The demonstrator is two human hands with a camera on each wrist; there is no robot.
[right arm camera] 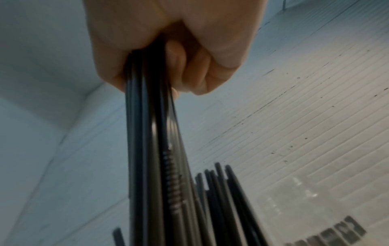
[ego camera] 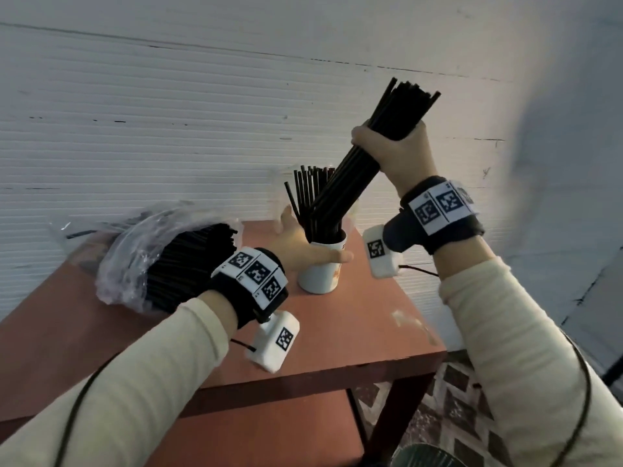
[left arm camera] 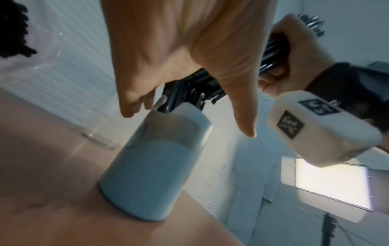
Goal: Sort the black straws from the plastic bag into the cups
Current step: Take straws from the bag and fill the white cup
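Red table (ego camera: 337, 332) by white wall | right hand (ego camera: 394, 153) gripped straws (ego camera: 340, 183), ends in cup (ego camera: 320, 267) | left hand (ego camera: 303, 244) spread wide at cup | bag (ego camera: 145, 261) seemingly mostly full; plenty left

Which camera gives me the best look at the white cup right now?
The left wrist view: the white cup fills mid-frame, wall and base on the table both visible, the left hand open around its rim. The head view shows it smaller, partly behind that hand, straws standing in it. The right wrist view shows only straws, no cup.
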